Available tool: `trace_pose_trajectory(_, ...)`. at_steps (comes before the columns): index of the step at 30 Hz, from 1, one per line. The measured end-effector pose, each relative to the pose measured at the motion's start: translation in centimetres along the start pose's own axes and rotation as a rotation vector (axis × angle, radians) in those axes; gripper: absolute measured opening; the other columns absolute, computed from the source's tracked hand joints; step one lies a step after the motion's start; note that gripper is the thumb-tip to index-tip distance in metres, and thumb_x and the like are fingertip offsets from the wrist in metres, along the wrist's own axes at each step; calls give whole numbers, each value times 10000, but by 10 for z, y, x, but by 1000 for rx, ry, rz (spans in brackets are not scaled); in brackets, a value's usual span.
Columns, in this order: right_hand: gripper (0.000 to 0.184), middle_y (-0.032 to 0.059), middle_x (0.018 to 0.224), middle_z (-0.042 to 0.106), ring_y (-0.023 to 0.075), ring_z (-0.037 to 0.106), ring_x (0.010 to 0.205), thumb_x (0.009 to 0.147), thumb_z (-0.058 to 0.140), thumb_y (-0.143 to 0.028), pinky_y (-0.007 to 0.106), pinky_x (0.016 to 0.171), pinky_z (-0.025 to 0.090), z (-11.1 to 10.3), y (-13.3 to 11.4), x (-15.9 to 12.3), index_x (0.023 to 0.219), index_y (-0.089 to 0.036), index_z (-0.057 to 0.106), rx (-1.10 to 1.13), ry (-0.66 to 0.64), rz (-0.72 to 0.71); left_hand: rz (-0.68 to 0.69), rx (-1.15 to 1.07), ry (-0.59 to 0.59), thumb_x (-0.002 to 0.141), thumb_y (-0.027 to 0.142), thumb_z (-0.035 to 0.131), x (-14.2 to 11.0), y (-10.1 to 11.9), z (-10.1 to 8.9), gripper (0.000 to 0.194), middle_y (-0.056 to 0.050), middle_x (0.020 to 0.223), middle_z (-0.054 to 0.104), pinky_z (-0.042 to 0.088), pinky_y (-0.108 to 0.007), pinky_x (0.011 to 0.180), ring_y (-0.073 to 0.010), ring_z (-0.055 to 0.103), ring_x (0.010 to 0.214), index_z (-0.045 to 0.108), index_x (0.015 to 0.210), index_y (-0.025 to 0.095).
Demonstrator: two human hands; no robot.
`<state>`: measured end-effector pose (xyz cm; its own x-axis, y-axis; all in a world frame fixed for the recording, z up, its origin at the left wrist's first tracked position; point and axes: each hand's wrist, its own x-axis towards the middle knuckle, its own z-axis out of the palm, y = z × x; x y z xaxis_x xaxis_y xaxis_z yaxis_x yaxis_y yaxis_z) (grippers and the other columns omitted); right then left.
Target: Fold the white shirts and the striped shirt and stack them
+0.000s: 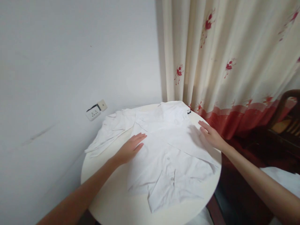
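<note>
A white buttoned shirt (161, 140) lies spread over the round table, its collar end toward me with two buttons showing. One sleeve (112, 128) stretches out to the far left. My left hand (132, 147) is over the shirt's left edge, fingers extended and palm down; whether it presses the cloth I cannot tell. Above the right side of the shirt, my right hand (211, 136) hovers with its fingers stretched out, casting a shadow on the fabric. Neither hand grips anything.
The cream round table (112, 200) stands against a pale wall (70, 62) with a power socket (93, 112). A flowered curtain (220, 62) with a red hem hangs behind on the right. A dark wooden chair (284, 104) stands at the far right.
</note>
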<state>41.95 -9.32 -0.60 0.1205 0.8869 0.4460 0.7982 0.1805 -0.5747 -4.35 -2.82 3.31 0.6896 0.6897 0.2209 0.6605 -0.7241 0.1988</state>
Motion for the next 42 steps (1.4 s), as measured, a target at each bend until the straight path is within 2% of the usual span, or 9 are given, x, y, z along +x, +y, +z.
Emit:
trace_pose_trajectory(4, 538, 117, 1599, 362, 294, 283, 1497, 1025, 365, -452, 592, 1192, 250, 27, -32, -13, 1508, -230, 454, -185, -222, -233, 46, 9, -125, 1045, 397, 373, -27, 12, 14, 500, -46, 1589, 396, 227, -498, 1229, -240, 299, 1496, 391, 1532, 287)
trace_pose_trajectory(8, 567, 133, 1603, 348, 299, 282, 1496, 1023, 376, -495, 596, 1186, 248, 39, -39, -32, 1512, -218, 447, -325, -339, -276, 46, 49, -204, 1050, 420, 375, -44, 14, 25, 521, -50, 1643, 274, 182, -564, 1221, -282, 212, 1524, 332, 1559, 318)
trace_pose_trajectory(14, 594, 103, 1635, 269, 290, 223, 1515, 1020, 365, -543, 603, 1200, 205, 17, -33, -56, 1535, -252, 413, -346, -371, -260, 135, 64, -158, 1022, 382, 469, -75, 22, 17, 578, -33, 1653, 248, 159, -571, 1228, -300, 176, 1532, 291, 1572, 355)
trace_pose_trajectory(19, 571, 35, 1638, 258, 296, 208, 1514, 1000, 431, -537, 612, 1205, 197, -4, -36, -79, 1539, -353, 391, -237, -420, -266, 190, 42, -233, 1020, 396, 481, -104, 38, 0, 635, -7, 1662, 199, 155, -551, 1241, -285, 179, 1532, 205, 1591, 377)
trace_pose_trajectory(23, 549, -13, 1634, 261, 288, 194, 1516, 988, 470, -522, 602, 1226, 158, -17, -43, -93, 1521, -400, 412, -166, -467, -280, 240, -38, -253, 1001, 414, 526, -119, 49, -10, 665, -12, 1638, 270, 181, -527, 1246, -270, 228, 1519, 222, 1590, 358)
trace_pose_trajectory(26, 543, -20, 1620, 287, 292, 235, 1504, 983, 489, -511, 605, 1231, 148, -20, -51, -104, 1512, -409, 424, -132, -502, -280, 256, -83, -244, 1002, 419, 537, -126, 50, -12, 593, -6, 1601, 356, 241, -497, 1238, -251, 301, 1494, 327, 1555, 371)
trace_pose_trajectory(33, 576, -6, 1631, 248, 295, 220, 1509, 994, 479, -512, 638, 1219, 99, -17, -69, -128, 1545, -419, 342, -186, -502, -273, 244, -45, -86, 989, 329, 577, -138, 41, -8, 429, -27, 1479, 544, 452, -413, 1135, -227, 533, 1344, 558, 1417, 351)
trace_pose_trajectory(37, 562, 24, 1631, 260, 291, 232, 1507, 1003, 469, -499, 619, 1218, 138, -21, -67, -133, 1542, -378, 368, -184, -454, -238, 278, -8, -7, 989, 341, 581, -145, 37, -5, 303, -41, 1313, 673, 535, -373, 1046, -219, 633, 1204, 671, 1279, 327)
trace_pose_trajectory(42, 548, 32, 1612, 327, 287, 280, 1495, 1010, 422, -501, 595, 1219, 186, -30, -51, -133, 1538, -354, 397, -102, -409, -178, 308, -3, 52, 1002, 296, 536, -150, 37, -5, 286, -10, 1202, 725, 565, -331, 991, -204, 675, 1112, 684, 1239, 359)
